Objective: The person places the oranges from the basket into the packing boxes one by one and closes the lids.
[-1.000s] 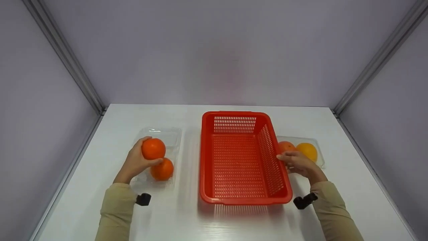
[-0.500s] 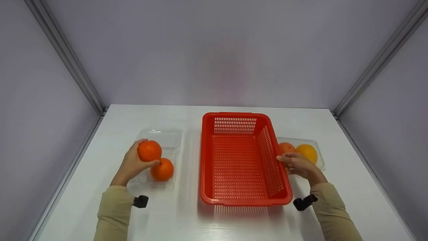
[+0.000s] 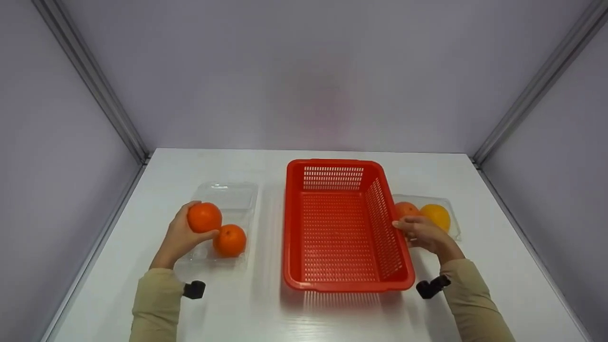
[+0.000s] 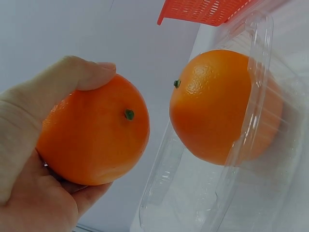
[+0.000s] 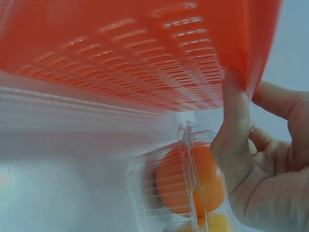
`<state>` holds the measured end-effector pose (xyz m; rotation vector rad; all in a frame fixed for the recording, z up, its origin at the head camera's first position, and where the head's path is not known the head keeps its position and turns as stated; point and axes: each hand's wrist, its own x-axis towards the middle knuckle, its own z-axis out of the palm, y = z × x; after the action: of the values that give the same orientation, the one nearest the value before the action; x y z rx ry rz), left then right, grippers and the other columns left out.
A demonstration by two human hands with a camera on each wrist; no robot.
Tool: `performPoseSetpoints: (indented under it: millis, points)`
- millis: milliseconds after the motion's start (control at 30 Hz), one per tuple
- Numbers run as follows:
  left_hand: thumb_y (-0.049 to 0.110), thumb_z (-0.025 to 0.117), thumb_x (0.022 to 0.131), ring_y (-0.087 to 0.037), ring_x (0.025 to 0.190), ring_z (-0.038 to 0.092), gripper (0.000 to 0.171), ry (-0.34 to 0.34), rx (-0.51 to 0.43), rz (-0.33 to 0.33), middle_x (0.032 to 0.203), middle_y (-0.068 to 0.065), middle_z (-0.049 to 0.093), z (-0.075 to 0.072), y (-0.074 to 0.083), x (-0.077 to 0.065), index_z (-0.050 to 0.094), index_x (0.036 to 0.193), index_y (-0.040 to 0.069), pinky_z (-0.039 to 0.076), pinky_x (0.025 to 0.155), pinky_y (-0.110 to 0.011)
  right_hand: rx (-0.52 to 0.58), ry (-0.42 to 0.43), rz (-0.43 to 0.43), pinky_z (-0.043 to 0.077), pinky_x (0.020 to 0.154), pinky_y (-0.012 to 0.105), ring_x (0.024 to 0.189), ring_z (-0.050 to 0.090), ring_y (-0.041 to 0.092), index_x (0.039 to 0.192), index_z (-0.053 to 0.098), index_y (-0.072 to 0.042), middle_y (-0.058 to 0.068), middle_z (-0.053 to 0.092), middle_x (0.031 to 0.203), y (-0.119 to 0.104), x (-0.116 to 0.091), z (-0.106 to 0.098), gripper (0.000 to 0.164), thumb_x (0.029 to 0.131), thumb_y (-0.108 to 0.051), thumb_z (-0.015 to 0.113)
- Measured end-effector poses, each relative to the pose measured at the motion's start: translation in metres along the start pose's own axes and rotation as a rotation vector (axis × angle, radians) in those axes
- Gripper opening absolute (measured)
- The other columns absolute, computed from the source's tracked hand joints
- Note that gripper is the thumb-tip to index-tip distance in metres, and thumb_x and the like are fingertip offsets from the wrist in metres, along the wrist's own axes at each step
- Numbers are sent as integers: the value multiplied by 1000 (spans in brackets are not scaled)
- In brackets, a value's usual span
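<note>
My left hand (image 3: 178, 237) holds an orange (image 3: 204, 217) with a green stem stub, thumb on one side and fingers round the other. Beside it a second orange (image 3: 230, 241) sits in a clear plastic clamshell box (image 3: 225, 195); the left wrist view shows the held orange (image 4: 96, 133) apart from the one in the box (image 4: 217, 108). At the table's middle is a red slotted basket (image 3: 337, 232), with nothing inside. My right hand (image 3: 425, 235) pinches its right rim, the thumb and a finger on either side of the wall (image 5: 145, 53) in the right wrist view.
Behind the right hand, another clear box (image 3: 456, 227) holds a reddish-orange fruit (image 3: 406, 209) and a yellow-orange fruit (image 3: 435, 216). The white table (image 3: 266, 313) is enclosed by pale walls (image 3: 308, 71) at the back and both sides.
My left hand has moved left and slightly nearer with its orange, away from the orange in the box. The right hand and basket have hardly moved.
</note>
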<state>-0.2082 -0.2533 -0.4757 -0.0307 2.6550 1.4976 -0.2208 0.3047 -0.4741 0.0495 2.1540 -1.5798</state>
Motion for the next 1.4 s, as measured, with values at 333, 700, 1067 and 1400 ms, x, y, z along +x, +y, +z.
performPoseSetpoints:
  millis: [333, 700, 1067, 1400]
  points:
    - [24, 77, 80, -42, 131, 42, 92, 15, 14, 5, 149, -23, 36, -4, -2, -3, 20, 149, 2, 37, 111, -60, -4, 8, 20, 56, 64, 23, 69, 59, 6, 93, 63, -16, -8, 62, 77, 0, 0, 0, 17, 97, -32, 56]
    - [22, 77, 80, -42, 130, 43, 91, 20, 24, -12, 148, -24, 38, -3, -11, -4, 21, 148, 1, 36, 111, -60, -4, 17, 23, 55, 63, 23, 68, 57, 5, 90, 62, -18, -9, 60, 75, 0, -1, 0, 16, 97, -32, 56]
    - [19, 76, 81, -43, 133, 40, 89, 2, 18, -44, 149, -24, 35, -1, -18, -5, 21, 148, 0, 35, 113, -60, -12, 29, 19, 56, 65, 24, 68, 57, 5, 88, 62, -19, -9, 62, 76, 0, -1, 2, 17, 95, -34, 59]
    - [18, 76, 80, -43, 133, 41, 89, 2, 25, -44, 149, -25, 35, 0, -24, -4, 20, 147, -1, 35, 112, -60, 10, 19, 29, 55, 64, 24, 69, 57, 5, 92, 60, -17, -8, 61, 77, 1, -2, 2, 16, 96, -32, 57]
